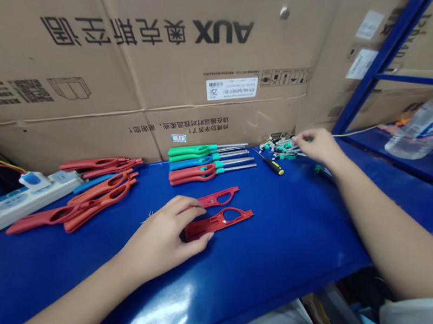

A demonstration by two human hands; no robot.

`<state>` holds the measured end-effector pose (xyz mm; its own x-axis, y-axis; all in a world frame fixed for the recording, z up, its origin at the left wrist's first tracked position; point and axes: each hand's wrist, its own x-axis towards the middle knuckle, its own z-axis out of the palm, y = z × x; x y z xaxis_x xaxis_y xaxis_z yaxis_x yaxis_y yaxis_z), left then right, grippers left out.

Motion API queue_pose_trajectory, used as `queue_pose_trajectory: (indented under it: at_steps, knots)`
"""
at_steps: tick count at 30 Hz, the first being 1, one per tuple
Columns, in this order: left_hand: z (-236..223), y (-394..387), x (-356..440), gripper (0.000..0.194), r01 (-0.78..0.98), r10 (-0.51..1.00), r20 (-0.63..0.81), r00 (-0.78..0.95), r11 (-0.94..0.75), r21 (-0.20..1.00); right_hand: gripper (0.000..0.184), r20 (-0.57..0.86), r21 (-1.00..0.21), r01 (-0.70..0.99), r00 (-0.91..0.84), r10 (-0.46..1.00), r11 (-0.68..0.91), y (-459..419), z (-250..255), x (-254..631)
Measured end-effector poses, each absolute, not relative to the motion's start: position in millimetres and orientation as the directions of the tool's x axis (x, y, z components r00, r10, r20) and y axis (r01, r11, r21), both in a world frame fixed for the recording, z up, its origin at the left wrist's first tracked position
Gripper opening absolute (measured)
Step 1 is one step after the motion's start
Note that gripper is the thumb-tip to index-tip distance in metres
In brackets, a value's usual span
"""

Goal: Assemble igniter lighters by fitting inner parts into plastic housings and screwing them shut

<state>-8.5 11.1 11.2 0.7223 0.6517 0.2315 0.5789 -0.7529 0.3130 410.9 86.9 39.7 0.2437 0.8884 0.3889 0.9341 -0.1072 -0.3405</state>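
Observation:
My left hand (167,240) rests on the blue shelf (280,250), fingers pinched on the near end of a red plastic handle shell (225,219). A second red shell (219,198) lies just behind it. My right hand (318,146) reaches to the back right, fingertips closed in a pile of small green and metal parts (282,147); what they grip is too small to name. A small yellow-tipped black screwdriver (272,165) lies just left of that hand.
Finished lighters with green, blue and red handles (200,161) lie in a row at the back centre. Several red handle shells (94,195) are piled at the left beside a white power strip (17,201). Cardboard boxes (191,51) form the back wall. A blue rack post (387,47) rises at the right.

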Motion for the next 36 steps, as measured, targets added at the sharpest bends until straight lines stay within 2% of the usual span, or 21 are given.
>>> queue_pose_trajectory:
  at_steps: [2, 7, 10, 14, 20, 28, 36]
  knots:
    - [16.9, 13.8, 2.2, 0.036, 0.559, 0.634, 0.291, 0.716, -0.771, 0.304, 0.024, 0.370, -0.387, 0.914, 0.272, 0.888, -0.119, 86.0, 42.6, 409.6]
    - [38.9, 48.8, 65.4, 0.028, 0.449, 0.507, 0.360, 0.783, -0.861, 0.237, 0.022, 0.337, -0.449, 0.881, 0.318, 0.886, -0.145, 83.5, 46.8, 407.5]
    - [44.0, 87.7, 122.8, 0.024, 0.474, 0.534, 0.380, 0.756, -0.846, 0.246, 0.022, 0.347, -0.459, 0.877, 0.322, 0.881, -0.140, 83.1, 45.5, 405.5]
    - [34.4, 136.8, 193.3, 0.031, 0.513, 0.562, 0.419, 0.713, -0.826, 0.234, 0.023, 0.375, -0.449, 0.887, 0.295, 0.879, -0.106, 85.4, 40.5, 403.8]
    - [22.4, 172.6, 242.6, 0.035, 0.500, 0.544, 0.406, 0.734, -0.838, 0.218, 0.023, 0.391, -0.422, 0.900, 0.287, 0.874, -0.106, 88.2, 36.8, 410.4]
    - [23.6, 174.9, 254.0, 0.035, 0.482, 0.576, 0.373, 0.727, -0.816, 0.319, 0.018, 0.323, -0.363, 0.902, 0.358, 0.876, -0.235, 83.0, 41.8, 407.6]
    - [21.8, 177.4, 250.7, 0.034, 0.417, 0.589, 0.374, 0.717, -0.791, 0.447, 0.018, 0.243, -0.320, 0.913, 0.336, 0.910, -0.252, 82.5, 40.1, 403.3]
